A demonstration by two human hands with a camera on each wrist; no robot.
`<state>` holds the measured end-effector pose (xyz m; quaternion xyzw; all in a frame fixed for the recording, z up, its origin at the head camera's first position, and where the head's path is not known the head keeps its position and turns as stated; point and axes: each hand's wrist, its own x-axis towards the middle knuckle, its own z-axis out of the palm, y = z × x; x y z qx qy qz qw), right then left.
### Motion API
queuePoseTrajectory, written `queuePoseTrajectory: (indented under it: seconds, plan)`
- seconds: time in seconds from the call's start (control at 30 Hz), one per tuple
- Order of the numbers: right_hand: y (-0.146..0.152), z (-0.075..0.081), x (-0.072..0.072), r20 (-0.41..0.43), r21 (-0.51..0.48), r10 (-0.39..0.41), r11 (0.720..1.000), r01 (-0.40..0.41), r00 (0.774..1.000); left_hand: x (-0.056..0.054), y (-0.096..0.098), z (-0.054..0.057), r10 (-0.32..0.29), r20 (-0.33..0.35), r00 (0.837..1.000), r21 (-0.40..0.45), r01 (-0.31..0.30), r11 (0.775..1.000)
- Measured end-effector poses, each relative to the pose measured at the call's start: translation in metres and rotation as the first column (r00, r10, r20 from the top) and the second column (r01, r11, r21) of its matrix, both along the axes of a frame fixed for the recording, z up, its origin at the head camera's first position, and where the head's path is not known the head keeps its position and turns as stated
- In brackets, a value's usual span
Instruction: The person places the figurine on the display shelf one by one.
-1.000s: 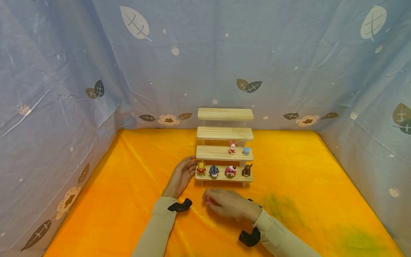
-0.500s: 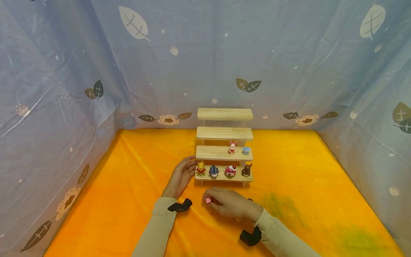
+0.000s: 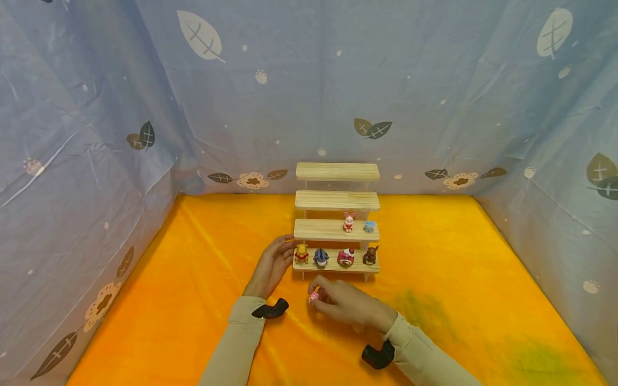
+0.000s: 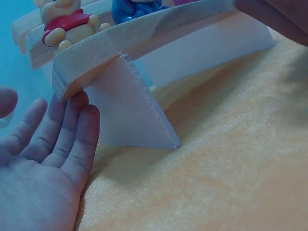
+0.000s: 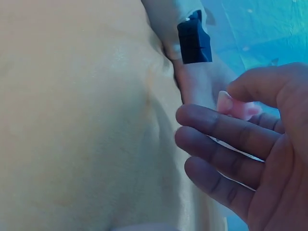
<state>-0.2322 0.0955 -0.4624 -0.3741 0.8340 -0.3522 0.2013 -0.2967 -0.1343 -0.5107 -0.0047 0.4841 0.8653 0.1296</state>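
My right hand (image 3: 350, 304) pinches a small pink figurine (image 3: 313, 297) between thumb and index finger, low over the orange cloth in front of a stepped wooden display stand (image 3: 338, 200). In the right wrist view the other fingers (image 5: 221, 159) stay loosely extended below the pink piece (image 5: 240, 109), which they partly hide. My left hand (image 3: 271, 267) rests its nearly straight fingers against the left end of the lowest shelf, fingertips under the edge in the left wrist view. A yellow bear figurine in a red shirt (image 4: 70, 26) sits just above those fingers.
The lowest shelf also bears a blue-grey donkey (image 3: 321, 258), a dark pink round figurine (image 3: 345, 258) and a brown long-eared one (image 3: 370, 255). A pink pig (image 3: 348, 222) and a small light-blue figurine (image 3: 369, 226) stand one tier up. Blue patterned curtain (image 3: 270, 96) encloses the cloth.
The pink figurine, hidden at first, has come into sight between the right thumb and index finger. That hand has shifted slightly up and right. The left hand has stayed put.
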Motion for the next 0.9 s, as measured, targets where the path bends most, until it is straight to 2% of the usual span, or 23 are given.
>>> queuePoseTrajectory:
  seconds: [0.07,0.33,0.5,0.7,0.9]
  plan:
    - [0.0,0.0,-0.001,-0.008,0.005,-0.01,1.0,0.01,1.0,0.0,0.0,-0.001,-0.003,-0.003,1.0,0.001,0.003,1.0]
    - [0.001,0.006,0.001,-0.138,-0.008,-0.012,1.0,0.011,0.99,0.001,0.0,-0.002,0.002,-0.006,1.0,0.004,-0.001,1.0]
    - [0.002,0.013,0.002,-0.155,-0.046,0.0,0.999,-0.008,0.988,0.001,0.0,-0.002,0.0,-0.012,1.0,0.001,0.0,1.0]
    - [0.005,0.029,0.002,-0.194,-0.071,0.007,0.997,-0.021,0.981,0.001,-0.001,-0.002,-0.007,-0.028,1.0,0.002,0.007,1.0]
    - [0.012,0.049,0.0,-0.253,-0.073,-0.036,0.997,0.018,0.967,0.001,0.0,-0.001,0.003,-0.016,1.0,-0.003,-0.003,1.0]
